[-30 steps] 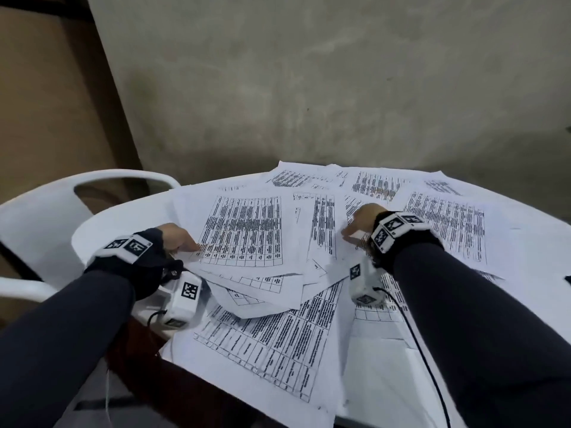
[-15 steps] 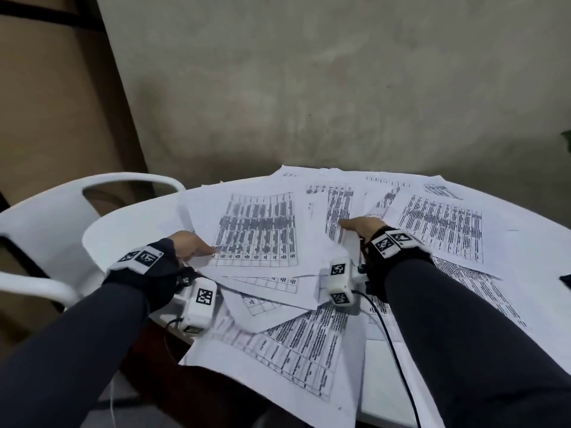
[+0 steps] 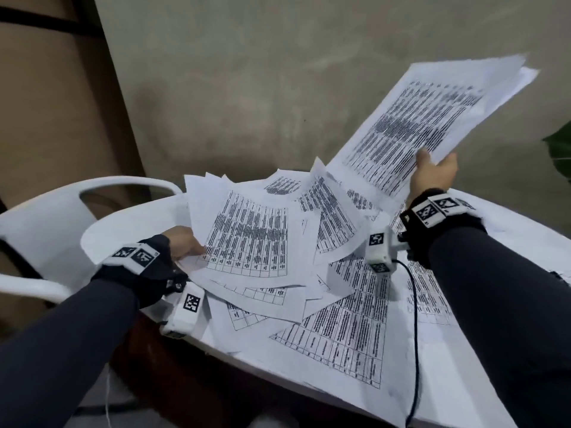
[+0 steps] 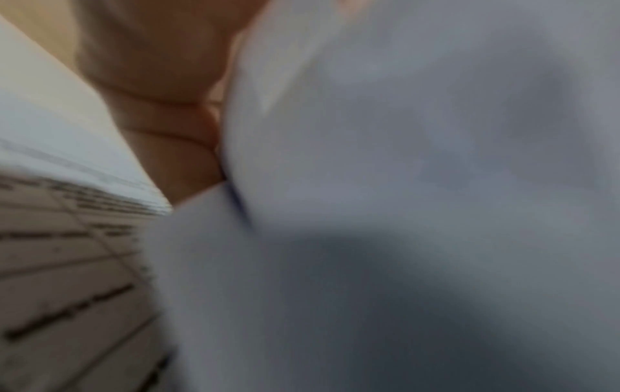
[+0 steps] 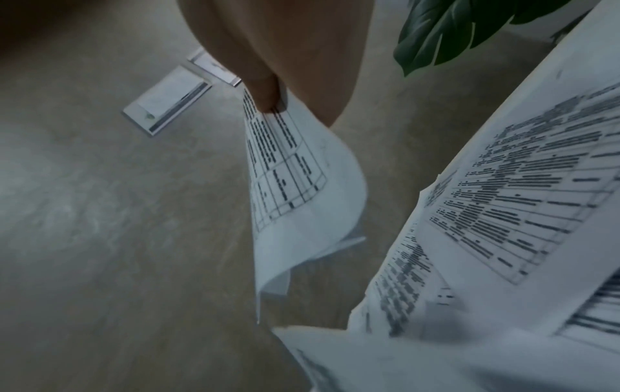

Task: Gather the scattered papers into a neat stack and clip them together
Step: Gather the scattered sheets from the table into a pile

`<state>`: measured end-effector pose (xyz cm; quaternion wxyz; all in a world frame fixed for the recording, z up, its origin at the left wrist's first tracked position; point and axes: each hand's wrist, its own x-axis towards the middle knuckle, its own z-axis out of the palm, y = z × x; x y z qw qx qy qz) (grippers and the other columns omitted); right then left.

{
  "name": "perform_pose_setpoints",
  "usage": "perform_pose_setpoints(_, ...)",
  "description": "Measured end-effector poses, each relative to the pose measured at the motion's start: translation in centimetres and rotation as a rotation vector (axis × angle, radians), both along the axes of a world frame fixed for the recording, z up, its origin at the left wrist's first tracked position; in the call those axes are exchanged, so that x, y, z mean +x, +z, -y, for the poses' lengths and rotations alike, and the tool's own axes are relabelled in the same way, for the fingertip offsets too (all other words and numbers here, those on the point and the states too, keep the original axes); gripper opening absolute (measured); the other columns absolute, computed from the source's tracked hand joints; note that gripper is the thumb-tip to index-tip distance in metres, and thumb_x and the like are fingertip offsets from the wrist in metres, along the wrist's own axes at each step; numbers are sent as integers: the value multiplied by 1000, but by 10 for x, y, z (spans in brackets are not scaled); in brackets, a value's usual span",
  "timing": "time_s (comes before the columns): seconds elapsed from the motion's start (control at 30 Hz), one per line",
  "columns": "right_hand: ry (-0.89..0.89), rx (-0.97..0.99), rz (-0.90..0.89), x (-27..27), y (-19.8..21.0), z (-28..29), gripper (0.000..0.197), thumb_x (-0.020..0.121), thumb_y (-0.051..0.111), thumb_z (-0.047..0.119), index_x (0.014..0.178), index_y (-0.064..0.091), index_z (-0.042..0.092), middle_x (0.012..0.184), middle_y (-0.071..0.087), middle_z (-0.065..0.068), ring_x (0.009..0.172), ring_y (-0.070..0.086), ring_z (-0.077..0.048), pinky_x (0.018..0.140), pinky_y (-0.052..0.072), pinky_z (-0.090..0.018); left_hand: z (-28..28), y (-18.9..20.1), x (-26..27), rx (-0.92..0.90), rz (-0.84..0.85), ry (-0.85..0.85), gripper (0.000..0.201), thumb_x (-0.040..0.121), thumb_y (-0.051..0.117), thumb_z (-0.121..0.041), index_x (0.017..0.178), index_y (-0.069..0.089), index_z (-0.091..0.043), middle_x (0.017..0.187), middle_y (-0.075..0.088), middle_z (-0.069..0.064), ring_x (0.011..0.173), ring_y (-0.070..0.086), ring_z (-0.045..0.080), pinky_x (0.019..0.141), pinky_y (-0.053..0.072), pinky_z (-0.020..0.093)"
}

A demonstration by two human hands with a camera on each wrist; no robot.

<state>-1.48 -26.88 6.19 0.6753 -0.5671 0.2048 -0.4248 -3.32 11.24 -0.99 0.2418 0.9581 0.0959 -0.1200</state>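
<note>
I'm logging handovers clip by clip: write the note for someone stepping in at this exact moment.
Right hand: pinches a raised sheaf of papers by its lower edge, tilted up above the table's far side.
Left hand: holds the near-left edge of a partly lifted bunch of sheets.
Loose sheets lie overlapped and askew on the white table.
Done: two handfuls picked up, nothing squared.
Left: merge both handfuls, collect the rest, square the edges, clip. No clip is visible in any view.

Two hands [image 3: 434, 176]; one chair [image 3: 46, 223]; one table [image 3: 123, 230]; papers [image 3: 250, 239] (many, overlapping, uncountable).
</note>
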Motion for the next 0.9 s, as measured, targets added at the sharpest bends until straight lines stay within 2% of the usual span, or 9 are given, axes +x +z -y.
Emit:
perform_pose_setpoints(0.13,-78,126,-35,-4,15,15,70,86,60,24,145,27,6,149,36,-11,134,39,-26,111,34,-41,8,2,0,7,10,14,37,85,62,-10,117,59,9,124,60,25,92,50,23,77,37,26)
perform_pose_setpoints(0.23,22,-5,-362,-10,8,27,58,82,66,26,130,47,-1,122,59,-15,103,58,-26,91,49,-36,8,2,-3,40,18,50,40,86,61,-12,121,56,7,127,58,23,98,55,25,77,36,26)
perform_pose_setpoints(0.33,272,-427,-815,-23,-10,17,28,88,63,34,98,61,8,86,60,-10,71,53,-20,58,41,-25,7,1,-4,67,13,35,39,85,63,-13,120,59,5,127,58,21,117,55,33,77,37,25)
perform_pose_setpoints(0.4,370,-756,-1038,-28,-26,0,36,94,52,35,111,59,3,112,62,-12,100,60,-26,77,49,-28,6,0,-3,51,-6,41,38,83,65,-10,117,60,6,125,60,23,114,57,33,77,39,27)
perform_pose_setpoints(0.47,423,-908,-1118,-29,-43,-18,41,94,51,33,108,60,-5,110,61,-16,109,59,-30,86,47,-30,4,-4,1,24,-2,39,32,81,65,-9,108,64,7,117,63,22,97,58,29,75,40,28)
perform_pose_setpoints(0.6,451,-912,-1057,-17,-69,-34,33,78,71,19,50,55,9,52,63,-1,60,61,-21,67,43,-24,-6,-12,8,-84,9,94,32,76,71,-17,100,66,3,103,64,15,93,59,29,81,48,30)
perform_pose_setpoints(0.67,433,-969,-1045,-14,-73,-42,8,78,69,14,71,65,11,61,69,-3,70,67,-23,70,51,-30,-9,-14,9,-185,19,124,34,72,76,-16,100,67,1,107,66,16,99,61,32,89,50,35)
perform_pose_setpoints(0.77,302,-845,-922,-2,-72,-42,41,84,63,7,121,48,1,111,64,-21,105,62,-35,86,51,-38,-10,-15,8,-190,33,125,39,75,75,-16,108,65,2,113,65,17,99,59,30,86,46,31)
perform_pose_setpoints(0.9,117,-827,-664,-2,-43,-26,26,88,55,8,111,62,-2,110,65,-24,103,61,-36,81,47,-34,-11,-12,5,-138,54,137,42,80,71,-17,115,62,5,121,62,19,112,57,34,86,43,32)
